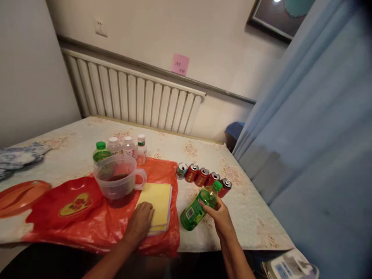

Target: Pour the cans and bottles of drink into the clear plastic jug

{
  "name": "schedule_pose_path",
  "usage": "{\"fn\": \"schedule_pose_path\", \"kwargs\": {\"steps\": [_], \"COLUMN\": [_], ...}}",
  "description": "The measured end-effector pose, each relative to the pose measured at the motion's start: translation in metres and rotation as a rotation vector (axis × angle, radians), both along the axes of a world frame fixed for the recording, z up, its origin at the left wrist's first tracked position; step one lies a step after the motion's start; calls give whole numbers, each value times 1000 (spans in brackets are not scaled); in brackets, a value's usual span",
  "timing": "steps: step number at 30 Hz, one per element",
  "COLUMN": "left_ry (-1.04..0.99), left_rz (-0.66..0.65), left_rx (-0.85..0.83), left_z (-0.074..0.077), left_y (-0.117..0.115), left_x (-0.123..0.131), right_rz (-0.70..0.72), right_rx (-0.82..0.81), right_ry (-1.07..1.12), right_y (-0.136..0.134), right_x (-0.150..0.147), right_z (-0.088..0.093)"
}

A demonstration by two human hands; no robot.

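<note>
In the head view my right hand is closed around a green plastic bottle with a green cap. The bottle leans, its cap toward the upper right and its base low on the left, near the row of cans. My left hand lies on a stack of yellow paper, fingers loosely stretched over its left side. Under the stack spreads a red plastic sheet. Just beyond my left hand stands a clear plastic measuring jug with dark liquid inside.
Red drink cans and a greenish can stand in a row. Behind the jug are white-capped bottles and another green-capped bottle. A red scalloped tray and an orange lid lie left. A blue curtain hangs right.
</note>
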State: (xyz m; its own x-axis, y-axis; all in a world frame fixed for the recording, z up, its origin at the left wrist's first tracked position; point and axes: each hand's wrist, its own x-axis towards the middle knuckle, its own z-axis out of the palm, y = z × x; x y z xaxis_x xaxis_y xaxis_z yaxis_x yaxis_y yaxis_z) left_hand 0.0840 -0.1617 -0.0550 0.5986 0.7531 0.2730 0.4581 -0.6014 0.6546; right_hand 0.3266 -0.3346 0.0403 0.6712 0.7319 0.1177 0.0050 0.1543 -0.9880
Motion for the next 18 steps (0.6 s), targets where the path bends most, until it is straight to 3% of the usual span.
{"fn": "schedule_pose_path", "kwargs": {"steps": [9, 18], "left_ry": [236, 238], "left_rz": [7, 2], "left_rx": [354, 456], "left_z": [-30, -38], "left_y": [7, 12], "left_x": [-2, -3], "right_rz": [-326, -386], "right_rx": [-149, -173], "right_ry": [-199, -255], "right_y": [-26, -41], "right_x": [69, 118], "right_z": [-28, -38]}}
